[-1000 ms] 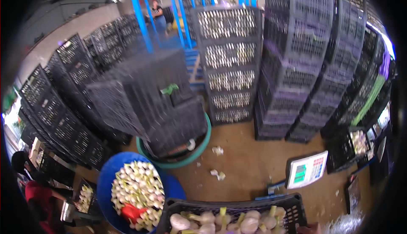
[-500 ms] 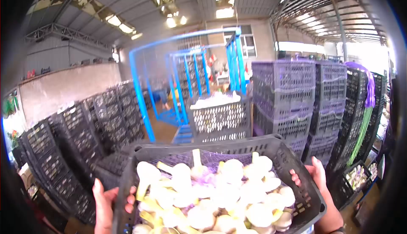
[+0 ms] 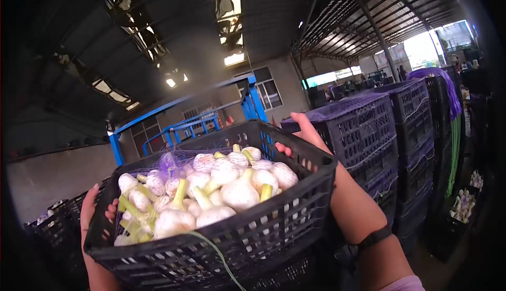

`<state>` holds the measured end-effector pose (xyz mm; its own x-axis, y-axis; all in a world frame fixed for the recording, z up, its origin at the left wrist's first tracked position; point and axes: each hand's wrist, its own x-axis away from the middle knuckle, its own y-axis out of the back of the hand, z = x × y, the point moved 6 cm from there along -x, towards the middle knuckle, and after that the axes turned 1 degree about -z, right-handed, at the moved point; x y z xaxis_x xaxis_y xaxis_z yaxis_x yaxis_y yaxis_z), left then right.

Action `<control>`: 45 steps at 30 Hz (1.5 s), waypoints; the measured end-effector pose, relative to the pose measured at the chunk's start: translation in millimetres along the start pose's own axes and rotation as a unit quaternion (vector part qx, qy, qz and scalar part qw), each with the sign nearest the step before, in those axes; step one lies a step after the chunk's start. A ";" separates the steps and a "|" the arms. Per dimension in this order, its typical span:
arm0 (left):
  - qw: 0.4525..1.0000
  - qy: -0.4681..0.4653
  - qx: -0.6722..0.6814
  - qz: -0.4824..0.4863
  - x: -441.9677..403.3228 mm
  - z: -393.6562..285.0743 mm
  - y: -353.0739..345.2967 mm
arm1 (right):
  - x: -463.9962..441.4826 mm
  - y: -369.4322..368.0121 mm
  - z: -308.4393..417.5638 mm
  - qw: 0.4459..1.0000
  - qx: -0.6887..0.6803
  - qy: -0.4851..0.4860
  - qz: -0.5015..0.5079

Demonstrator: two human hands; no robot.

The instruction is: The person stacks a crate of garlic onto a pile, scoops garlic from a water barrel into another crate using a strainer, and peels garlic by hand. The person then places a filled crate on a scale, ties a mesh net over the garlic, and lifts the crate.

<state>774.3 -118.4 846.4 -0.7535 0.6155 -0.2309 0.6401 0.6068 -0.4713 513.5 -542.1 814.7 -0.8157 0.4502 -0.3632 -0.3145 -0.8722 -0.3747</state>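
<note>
A black plastic crate [image 3: 274, 217] is held up in front of me, tilted, its right side higher. Inside lie several white garlic bulbs [image 3: 240, 192] with cut green stems, and purple netting [image 3: 169, 164] is bunched at the far left. My left hand [image 3: 95, 209] grips the crate's left side, fingers over the rim. On the far right side my right hand [image 3: 305, 135] is closed round the rim, fingertips showing inside. A dark band [image 3: 373, 237] circles my right wrist. A thin green string [image 3: 221, 254] hangs over the near wall.
Tall stacks of dark crates [image 3: 363, 138] with purple netting stand close on the right. Purple and green strands [image 3: 454, 133] hang beyond them. A blue metal frame [image 3: 253, 98] rises behind the crate. Lower left are more crates [image 3: 52, 228]; a garlic-filled crate [image 3: 464, 206] is low at the right.
The crate has risen from the bottom edge into the middle of view and tilted, with both hands on it. The view has swung up towards the roof and right.
</note>
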 end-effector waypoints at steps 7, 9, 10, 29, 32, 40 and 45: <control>0.994 0.090 0.005 0.065 -206.4 31.0 0.6 | -154.4 46.5 2.4 0.996 0.057 0.033 -0.056; 0.991 0.121 0.035 0.046 -260.7 48.8 3.0 | -200.5 65.2 -6.5 0.995 0.068 0.033 -0.072; 0.990 0.128 0.033 0.052 -268.7 54.7 4.4 | -202.9 65.9 -5.0 0.993 0.085 0.034 -0.080; 0.993 0.050 -0.056 0.095 -363.1 127.9 23.6 | -238.1 154.0 -48.4 0.955 0.164 0.123 -0.216; 0.978 -0.006 -0.171 0.118 -347.1 113.4 17.1 | -171.8 126.6 -25.9 0.849 0.231 0.315 -0.356; 0.835 -0.369 -0.195 0.360 -317.0 95.5 10.1 | -161.7 9.9 -54.2 0.393 0.640 0.617 -0.235; 0.888 -0.382 -0.068 0.249 -294.1 105.4 -10.0 | -170.4 28.5 -55.5 0.418 0.621 0.632 -0.201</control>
<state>973.7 -358.5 829.3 -0.2216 0.3358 -0.9155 0.8948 0.4431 -0.0541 670.5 -633.1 818.6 0.0857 -0.3344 -0.9385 -0.9522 0.2497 -0.1760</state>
